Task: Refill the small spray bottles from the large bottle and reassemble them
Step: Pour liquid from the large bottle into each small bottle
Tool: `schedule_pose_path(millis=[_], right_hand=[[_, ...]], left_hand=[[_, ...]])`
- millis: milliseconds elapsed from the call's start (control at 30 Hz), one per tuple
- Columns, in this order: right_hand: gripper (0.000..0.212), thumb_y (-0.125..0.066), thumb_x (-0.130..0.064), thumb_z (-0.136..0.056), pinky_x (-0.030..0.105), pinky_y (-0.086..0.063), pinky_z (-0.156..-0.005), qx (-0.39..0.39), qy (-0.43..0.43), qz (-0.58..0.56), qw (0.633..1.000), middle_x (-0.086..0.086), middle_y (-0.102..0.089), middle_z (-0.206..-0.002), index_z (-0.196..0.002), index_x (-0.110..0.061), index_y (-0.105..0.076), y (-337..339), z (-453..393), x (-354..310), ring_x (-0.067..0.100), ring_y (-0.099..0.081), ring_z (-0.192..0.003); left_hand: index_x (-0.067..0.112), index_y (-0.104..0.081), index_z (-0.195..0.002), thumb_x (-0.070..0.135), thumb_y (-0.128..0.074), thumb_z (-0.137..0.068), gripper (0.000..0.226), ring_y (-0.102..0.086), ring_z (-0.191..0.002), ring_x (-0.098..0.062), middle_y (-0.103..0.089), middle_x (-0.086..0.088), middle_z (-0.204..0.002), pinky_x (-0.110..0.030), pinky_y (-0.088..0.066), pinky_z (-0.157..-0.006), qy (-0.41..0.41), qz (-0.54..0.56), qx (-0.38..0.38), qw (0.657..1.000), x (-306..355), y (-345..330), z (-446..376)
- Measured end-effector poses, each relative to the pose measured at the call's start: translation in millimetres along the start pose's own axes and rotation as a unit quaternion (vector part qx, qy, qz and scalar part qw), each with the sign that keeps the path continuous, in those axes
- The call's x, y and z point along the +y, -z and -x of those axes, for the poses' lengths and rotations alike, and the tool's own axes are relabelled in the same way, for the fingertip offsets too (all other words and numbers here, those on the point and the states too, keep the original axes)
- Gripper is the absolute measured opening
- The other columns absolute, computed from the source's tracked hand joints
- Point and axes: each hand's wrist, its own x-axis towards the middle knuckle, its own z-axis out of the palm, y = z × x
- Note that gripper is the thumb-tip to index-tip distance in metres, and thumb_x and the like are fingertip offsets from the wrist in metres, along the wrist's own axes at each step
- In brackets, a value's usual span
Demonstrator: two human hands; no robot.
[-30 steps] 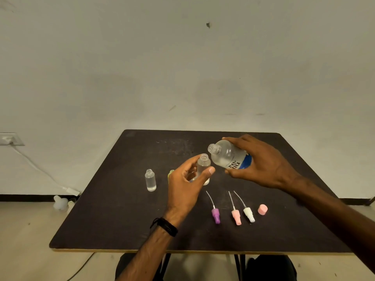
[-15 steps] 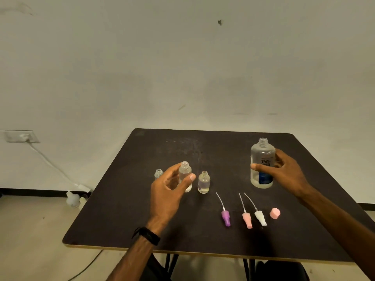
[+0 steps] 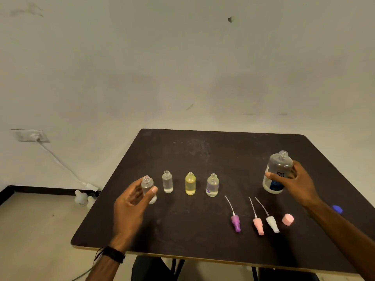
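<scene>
1. the left hand [image 3: 133, 201] is wrapped around a small clear bottle [image 3: 148, 189] at the left end of the row. the thumb is in front and the fingers go behind.
2. i cannot tell if that bottle sits on the table [image 3: 203, 236] or is just above it.
3. the right hand [image 3: 294, 184] holds the big bottle [image 3: 277, 173] at the right side of the table. the big bottle stands up, its top is open, and it has a blue label low down.
4. three more small bottles stand in a row between the hands, all open on top: a clear one [image 3: 167, 181], a yellow one [image 3: 190, 183] and one with a bit of purple on it [image 3: 212, 185].
5. the clear one is just beside the bottle in the left hand.
6. nearer the person lie three spray tops with thin tubes: a purple top [image 3: 235, 223], a pink top [image 3: 258, 226] and a white top [image 3: 272, 224]. the pink and white ones lie close together.
7. a pink cap [image 3: 287, 219] lies just right of the white top.
8. a blue thing [image 3: 337, 209] peeks out by the right arm.
9. a black band [image 3: 113, 254] is on the left wrist.
</scene>
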Motion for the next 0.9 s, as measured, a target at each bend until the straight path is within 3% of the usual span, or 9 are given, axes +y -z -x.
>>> schedule_pose_path(millis=[100, 300, 400, 533, 900], right_hand=[[0.096, -0.084, -0.048, -0.051, 0.048, -0.048, -0.099, 0.005, -0.008, -0.01, 1.0, 0.0, -0.058, -0.13, -0.136, -0.021, -0.046, -2, 0, 5, 0.023, -0.056, -0.12], [0.091, -0.082, -0.037, -0.058, 0.047, -0.046, -0.101, 0.011, -0.016, -0.014, 1.0, 0.003, -0.055, -0.135, -0.138, -0.021, -0.042, -6, -3, 8, 0.024, -0.053, -0.123], [0.088, -0.083, -0.034, -0.061, 0.046, -0.045, -0.1, 0.012, -0.019, -0.013, 1.0, 0.003, -0.055, -0.135, -0.138, -0.021, -0.042, -7, -5, 12, 0.024, -0.053, -0.123], [0.083, -0.083, -0.024, -0.069, 0.043, -0.043, -0.099, 0.009, -0.022, -0.022, 0.999, 0.005, -0.053, -0.137, -0.14, -0.019, -0.04, -7, -8, 19, 0.024, -0.051, -0.125], [0.078, -0.08, -0.017, -0.073, 0.041, -0.041, -0.098, 0.009, -0.017, -0.034, 0.999, 0.007, -0.051, -0.139, -0.14, -0.018, -0.039, -8, -13, 26, 0.019, -0.049, -0.121]], left_hand=[[0.027, -0.066, -0.124, 0.026, -0.078, -0.078, 0.047, -0.066, -0.098, 0.011, -0.071, 0.014, -0.113, -0.015, -0.05, -0.084, 0.017, -0.003, 0.015, 1.0, -11, 14, -7], [0.023, -0.064, -0.13, 0.021, -0.076, -0.083, 0.049, -0.063, -0.111, -0.002, -0.069, 0.009, -0.119, -0.034, -0.05, -0.099, 0.037, -0.01, 0.011, 0.999, -27, 23, -29], [0.024, -0.063, -0.131, 0.021, -0.075, -0.084, 0.05, -0.063, -0.115, -0.005, -0.069, 0.009, -0.124, -0.028, -0.049, -0.098, 0.039, -0.01, -0.011, 0.999, -32, 22, -42], [0.025, -0.063, -0.129, 0.019, -0.074, -0.086, 0.045, -0.065, -0.112, 0.003, -0.069, 0.012, -0.123, -0.014, -0.047, -0.092, 0.038, -0.009, -0.046, 0.998, -35, 18, -57], [0.022, -0.059, -0.136, 0.02, -0.068, -0.092, 0.045, -0.06, -0.118, 0.003, -0.065, 0.011, -0.132, -0.01, -0.046, -0.092, 0.047, -0.021, -0.097, 0.994, -51, 8, -85]])
